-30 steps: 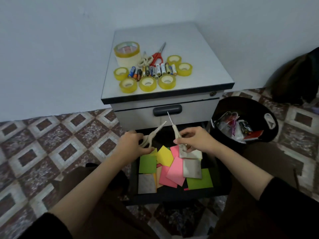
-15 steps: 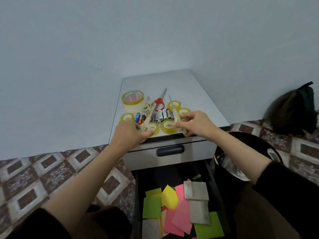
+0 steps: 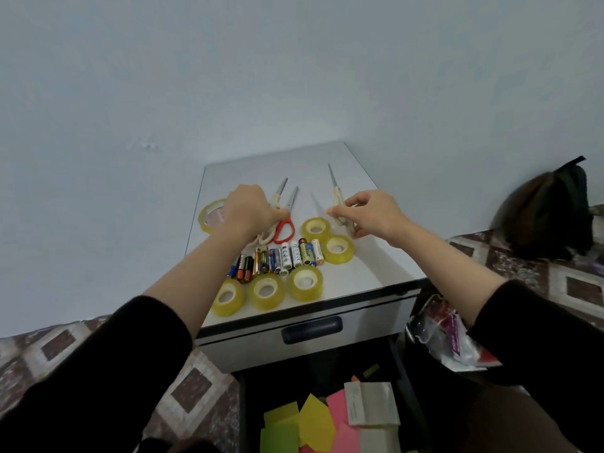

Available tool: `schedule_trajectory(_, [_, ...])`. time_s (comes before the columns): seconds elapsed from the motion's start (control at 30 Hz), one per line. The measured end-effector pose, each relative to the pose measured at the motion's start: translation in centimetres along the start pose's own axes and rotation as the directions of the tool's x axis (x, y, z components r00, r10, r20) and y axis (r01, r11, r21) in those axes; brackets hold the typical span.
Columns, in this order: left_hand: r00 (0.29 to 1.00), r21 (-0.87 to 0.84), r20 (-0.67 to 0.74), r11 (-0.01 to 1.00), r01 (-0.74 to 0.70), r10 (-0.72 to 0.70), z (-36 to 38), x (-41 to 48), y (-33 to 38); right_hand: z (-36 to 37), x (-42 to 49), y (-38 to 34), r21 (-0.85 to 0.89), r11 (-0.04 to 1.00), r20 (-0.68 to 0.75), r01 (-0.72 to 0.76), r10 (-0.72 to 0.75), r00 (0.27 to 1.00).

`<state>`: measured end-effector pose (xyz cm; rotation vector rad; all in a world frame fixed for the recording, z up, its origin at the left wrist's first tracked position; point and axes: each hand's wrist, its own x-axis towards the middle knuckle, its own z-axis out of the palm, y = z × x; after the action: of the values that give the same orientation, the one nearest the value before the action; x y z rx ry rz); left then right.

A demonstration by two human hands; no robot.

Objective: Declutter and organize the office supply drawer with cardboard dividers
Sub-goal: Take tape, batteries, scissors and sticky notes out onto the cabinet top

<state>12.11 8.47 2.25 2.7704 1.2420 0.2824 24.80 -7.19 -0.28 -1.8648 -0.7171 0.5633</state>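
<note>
Both hands now up over desk [image 3: 376, 273], no longer down at drawer [image 3: 243, 407]; each brings scissors along. Step, by my reading: emptying drawer, grouping by kind; coloured notes [image 3: 313, 416] still inside. Left hand [image 3: 248, 214] curls round first cream scissors [image 3: 277, 196], beside red scissors [image 3: 287, 223]; right hand [image 3: 372, 217] pinches second cream scissors [image 3: 336, 196] near handle. Next: lay both parallel, let go.

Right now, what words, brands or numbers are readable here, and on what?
No text reads clearly.
Batteries: printed labels, too small and blurred.
Wrappers in the bin: print, blurred.
Grey pad in the drawer: faint lines, unreadable.
</note>
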Motion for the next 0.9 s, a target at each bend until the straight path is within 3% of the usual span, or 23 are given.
schedule_trajectory(0.13, [0.997,0.122,0.004,0.989,-0.081,0.081,1.6,1.6,1.2,-1.3,1.0,1.3,0.024,0.999,-0.017,-0.024,0.025,1.000])
schedule_trajectory(0.57, [0.986,0.182,-0.088,0.975,-0.126,0.143,4.0,1.3,2.0,-1.6,1.1,1.6,0.027,1.000,-0.006,0.002,-0.002,1.000])
schedule_trajectory(0.73, [0.971,0.037,-0.207,0.993,-0.111,0.116,2.7,0.0,-0.2,-0.9,0.8,0.5,0.004,1.000,0.007,0.002,-0.002,1.000])
schedule_trajectory(0.9, [0.932,-0.341,-0.361,0.933,-0.116,-0.016,1.2,-3.4,-5.2,0.5,0.6,-1.1,-0.013,1.000,0.034,0.028,-0.027,0.999])
